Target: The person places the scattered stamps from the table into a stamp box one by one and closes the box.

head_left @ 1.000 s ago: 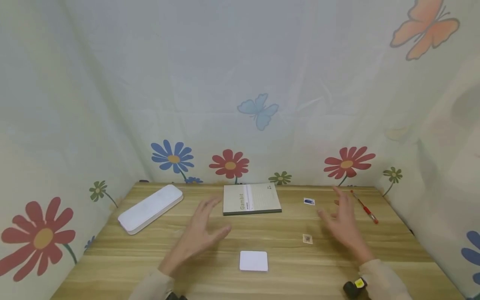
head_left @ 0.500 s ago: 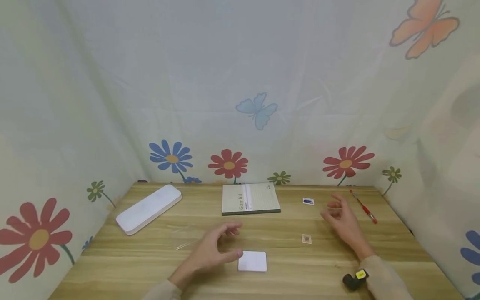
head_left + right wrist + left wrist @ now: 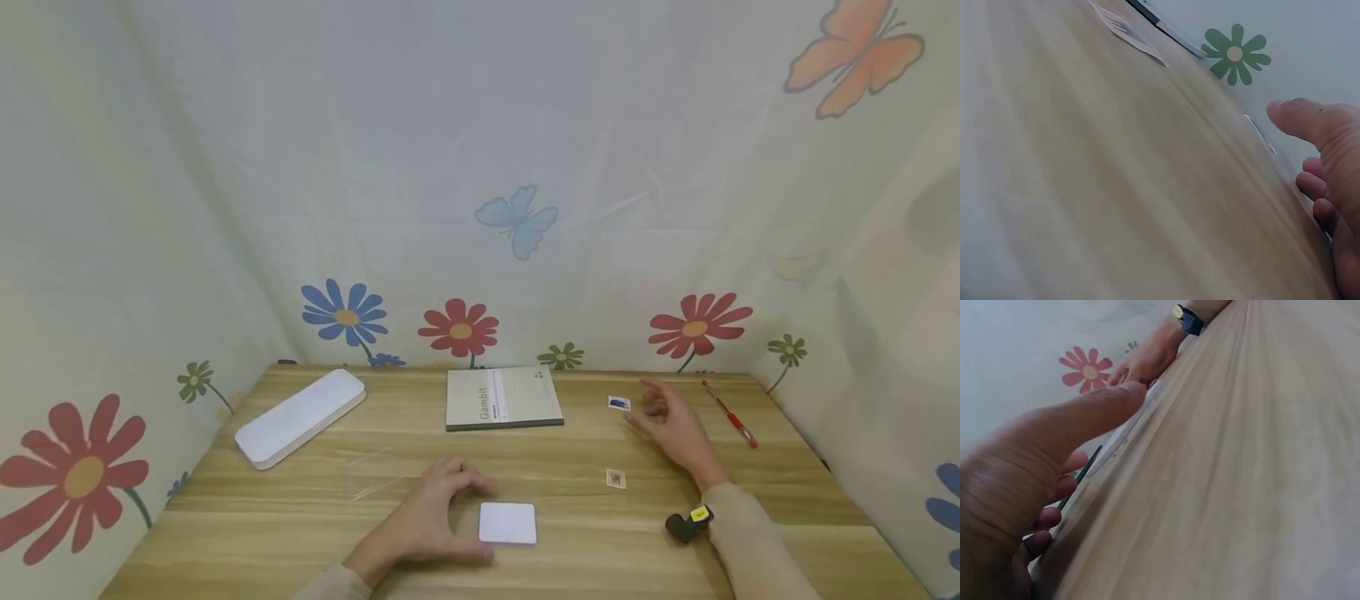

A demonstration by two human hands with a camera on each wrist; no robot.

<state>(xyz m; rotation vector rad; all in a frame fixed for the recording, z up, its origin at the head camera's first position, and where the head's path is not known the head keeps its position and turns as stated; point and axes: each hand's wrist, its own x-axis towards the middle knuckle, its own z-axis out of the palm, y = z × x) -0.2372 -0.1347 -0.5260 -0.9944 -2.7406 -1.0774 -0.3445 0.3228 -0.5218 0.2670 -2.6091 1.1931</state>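
Observation:
A small white rectangle (image 3: pixel 507 523), like a card or thin flat box, lies near the table's front middle. My left hand (image 3: pixel 427 521) is just left of it, thumb and fingers spread apart by its left side; whether the thumb touches it I cannot tell. In the left wrist view the white rectangle (image 3: pixel 1124 432) lies beyond the thumb. My right hand (image 3: pixel 671 425) rests low over the table with loosely bent fingers, holding nothing visible. Just left of its fingertips is a stamp with a blue picture (image 3: pixel 618 403). A brownish stamp (image 3: pixel 616 478) lies nearer the front.
A "Gambit" notebook (image 3: pixel 504 398) lies at the back middle, with a long white case (image 3: pixel 302 418) to its left. A red pen (image 3: pixel 731 415) lies right of my right hand. Something clear, like a plastic sleeve (image 3: pixel 377 487), lies left of centre. Flowered curtains (image 3: pixel 517 300) enclose the table.
My left hand has come forward and down to the white rectangle, uncovering the clear plastic-like thing. My right hand has shifted slightly left toward the blue stamp, its fingers more bent.

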